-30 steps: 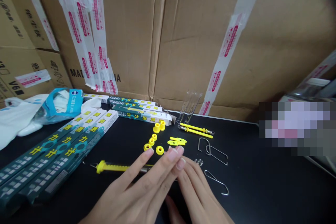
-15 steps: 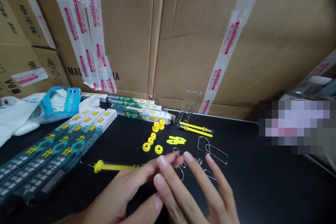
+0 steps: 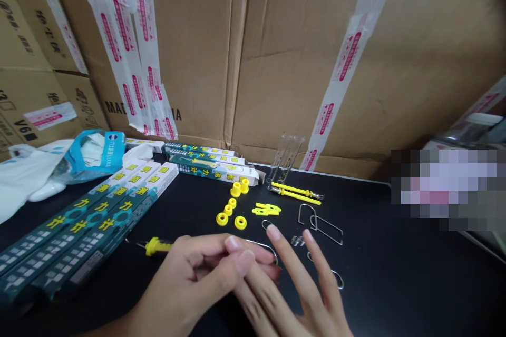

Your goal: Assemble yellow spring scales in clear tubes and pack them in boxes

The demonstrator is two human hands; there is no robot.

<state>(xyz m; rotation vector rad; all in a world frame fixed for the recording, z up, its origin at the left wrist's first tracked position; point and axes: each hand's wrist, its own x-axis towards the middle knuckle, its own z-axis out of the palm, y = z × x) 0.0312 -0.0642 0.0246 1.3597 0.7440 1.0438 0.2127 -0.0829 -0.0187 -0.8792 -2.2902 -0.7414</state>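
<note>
Wire hook (image 3: 269,247) at curled left-hand fingertips

The left hand (image 3: 193,274) sits near the desk's front edge, curled nearly shut, thumb pressed to the fingertips. The hook runs out from beneath them, though from this angle it is hard to be sure that it is pinched. The right hand (image 3: 294,295) lies just beside it, open, fingers fanned and holding nothing, near a small coiled spring (image 3: 298,240) and a larger wire hook (image 3: 336,274). The left hand hides most of a yellow spring scale (image 3: 158,246), with only its end and metal tip showing. Toward the middle of the black desk (image 3: 379,274) lie yellow plastic rings (image 3: 240,222), flat yellow pieces (image 3: 266,209), two yellow rods (image 3: 295,193) and two looped wire hooks (image 3: 328,225). Clear tubes (image 3: 286,158) lean against cardboard cartons (image 3: 316,63) along the far edge. Long teal-and-white boxes (image 3: 103,226) cover the left side, beside a white plastic bag (image 3: 23,174) and a blue packet (image 3: 95,154).
</note>
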